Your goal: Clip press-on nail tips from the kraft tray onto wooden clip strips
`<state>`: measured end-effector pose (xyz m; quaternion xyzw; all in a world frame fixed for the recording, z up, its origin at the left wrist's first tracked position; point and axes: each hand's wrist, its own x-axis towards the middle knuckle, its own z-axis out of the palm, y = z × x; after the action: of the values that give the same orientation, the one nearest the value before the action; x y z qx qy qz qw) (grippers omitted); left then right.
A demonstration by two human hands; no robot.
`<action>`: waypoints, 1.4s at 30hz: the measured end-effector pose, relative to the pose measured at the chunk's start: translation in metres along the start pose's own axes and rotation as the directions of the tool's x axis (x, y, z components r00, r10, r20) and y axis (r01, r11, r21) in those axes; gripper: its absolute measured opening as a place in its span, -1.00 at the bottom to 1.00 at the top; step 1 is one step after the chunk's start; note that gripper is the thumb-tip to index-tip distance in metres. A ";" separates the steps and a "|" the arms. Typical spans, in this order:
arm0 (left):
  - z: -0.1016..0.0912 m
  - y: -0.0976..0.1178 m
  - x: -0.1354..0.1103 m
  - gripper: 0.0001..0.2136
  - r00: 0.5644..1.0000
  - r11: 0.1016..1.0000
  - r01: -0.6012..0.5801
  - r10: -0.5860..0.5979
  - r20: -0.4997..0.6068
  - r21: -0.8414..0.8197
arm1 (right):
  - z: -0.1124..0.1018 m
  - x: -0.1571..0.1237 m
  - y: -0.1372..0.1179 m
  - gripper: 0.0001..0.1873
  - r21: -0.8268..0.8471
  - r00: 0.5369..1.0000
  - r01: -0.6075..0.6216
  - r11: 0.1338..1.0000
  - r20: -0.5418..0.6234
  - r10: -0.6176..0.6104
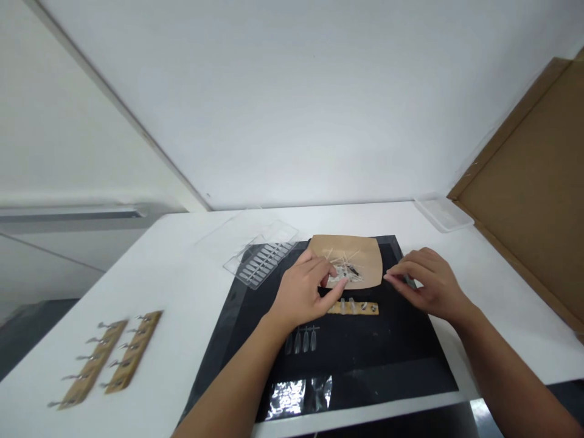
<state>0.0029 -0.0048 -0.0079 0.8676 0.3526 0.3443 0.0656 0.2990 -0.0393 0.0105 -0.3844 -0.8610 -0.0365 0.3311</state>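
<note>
My left hand point(306, 288) hovers at the near left edge of a tan tray point(371, 258), its thumb and curled index finger apart, with nothing visible between them. Thin white sticks and a small dark piece lie in that tray. Just below it, a wooden strip point(359, 309) carries clear nail tips point(343, 305) on its left part; my left hand hides its left end. To the right of the tray, my right hand point(424, 283) has its thumb and fingertips pinched together; what they hold, if anything, is unclear. Clear nail tips on a sprue point(305, 340) lie on the black mat point(365, 350).
An open clear case point(260, 267) with rows of nail tips overlaps the mat's upper left corner. Two wooden strips with metal clips point(93, 365) lie at the left of the white table point(182, 267). A translucent tray point(444, 215) and cardboard point(529, 182) stand at right.
</note>
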 end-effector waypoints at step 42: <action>0.010 -0.011 0.000 -0.71 0.978 0.954 0.199 -0.178 -0.113 0.225 | 0.032 -0.054 0.028 -0.84 -0.175 0.901 -0.271 0.947 0.299 0.313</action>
<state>0.0030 0.0046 -0.0194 0.8150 0.4748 0.3314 -0.0212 0.3273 -0.0441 -0.0518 -0.5305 -0.8318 0.0215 0.1616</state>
